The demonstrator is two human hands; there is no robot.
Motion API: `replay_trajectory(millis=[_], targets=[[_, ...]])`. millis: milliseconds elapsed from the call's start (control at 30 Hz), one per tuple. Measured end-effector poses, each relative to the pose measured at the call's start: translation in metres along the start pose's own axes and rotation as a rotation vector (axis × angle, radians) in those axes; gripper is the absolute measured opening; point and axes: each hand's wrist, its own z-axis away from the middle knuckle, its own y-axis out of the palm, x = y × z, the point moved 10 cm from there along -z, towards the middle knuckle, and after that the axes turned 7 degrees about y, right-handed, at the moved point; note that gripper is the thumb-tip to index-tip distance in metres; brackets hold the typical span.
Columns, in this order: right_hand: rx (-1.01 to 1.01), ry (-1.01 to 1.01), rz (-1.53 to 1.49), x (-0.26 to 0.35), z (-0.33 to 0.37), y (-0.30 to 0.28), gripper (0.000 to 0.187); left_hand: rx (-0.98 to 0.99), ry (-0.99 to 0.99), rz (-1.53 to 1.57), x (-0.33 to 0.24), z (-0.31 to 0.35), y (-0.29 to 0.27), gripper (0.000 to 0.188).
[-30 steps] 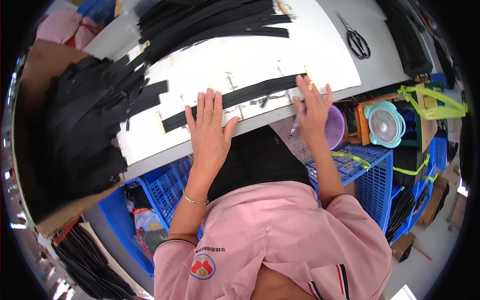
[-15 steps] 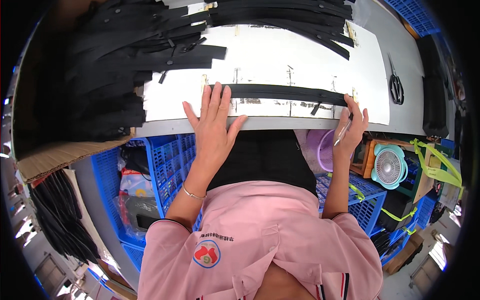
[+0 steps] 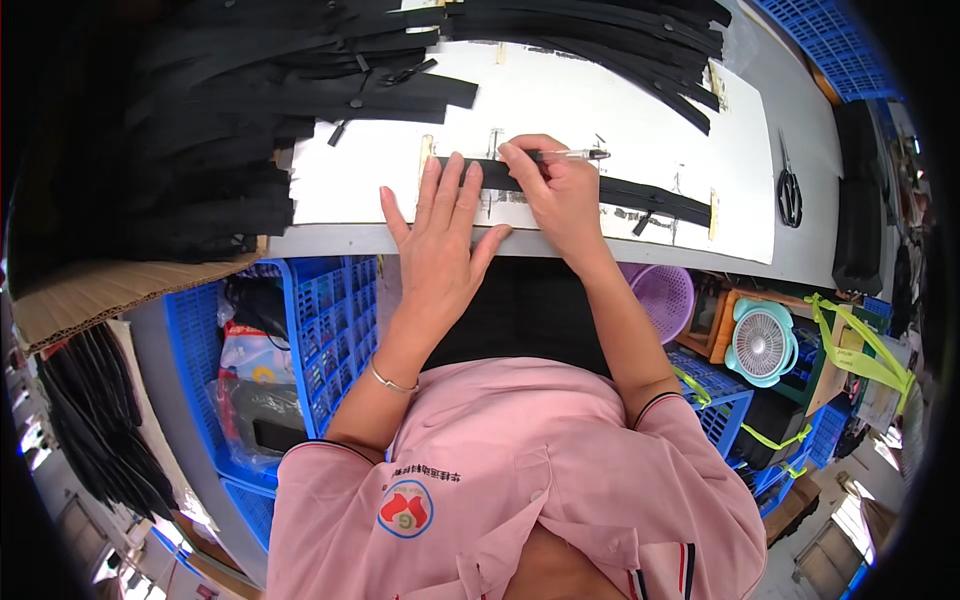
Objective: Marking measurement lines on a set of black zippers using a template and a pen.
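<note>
A black zipper (image 3: pixel 640 193) lies lengthwise across a white board (image 3: pixel 400 140) that bears dark marks and tape bits; its pull hangs toward the near edge. My left hand (image 3: pixel 445 215) rests flat on the zipper's left end, fingers spread. In my right hand (image 3: pixel 560 195) is a pen (image 3: pixel 578 154), gripped in a writing hold, its clear end pointing right. The hand leans on the zipper left of its middle, close to a mark on the board. The pen's tip is hidden by the fingers.
Piles of black zippers (image 3: pixel 200 130) cover the left side, and more zippers (image 3: pixel 600 35) lie at the back. Black scissors (image 3: pixel 789 195) rest on the grey table at right. Below the table edge stand a blue crate (image 3: pixel 325 330), a purple basket (image 3: pixel 665 300) and a small fan (image 3: pixel 763 342).
My right hand has moved left from the zipper's right end to a spot near my left hand, the pen now turned in a writing hold. The left hand stays on the zipper.
</note>
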Motion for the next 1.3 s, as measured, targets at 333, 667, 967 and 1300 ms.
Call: replay_trajectory(millis=[333, 667, 967, 1300], targets=[[0.056, -0.06, 0.26, 0.008, 0.002, 0.011, 0.019, -0.017, 0.001, -0.003, 0.001, 0.002, -0.003, 0.071], [0.164, -0.061, 0.161, -0.002, 0.005, 0.015, 0.017, -0.009, 0.004, -0.02, 0.001, 0.001, -0.002, 0.07], [0.16, -0.179, 0.227, 0.005, 0.008, 0.015, 0.016, 0.011, -0.007, -0.032, 0.0, 0.0, 0.003, 0.069], [-0.195, 0.098, 0.082, -0.02, 0.018, -0.088, 0.02, 0.05, 0.011, -0.055, 0.0, 0.001, 0.006, 0.072]])
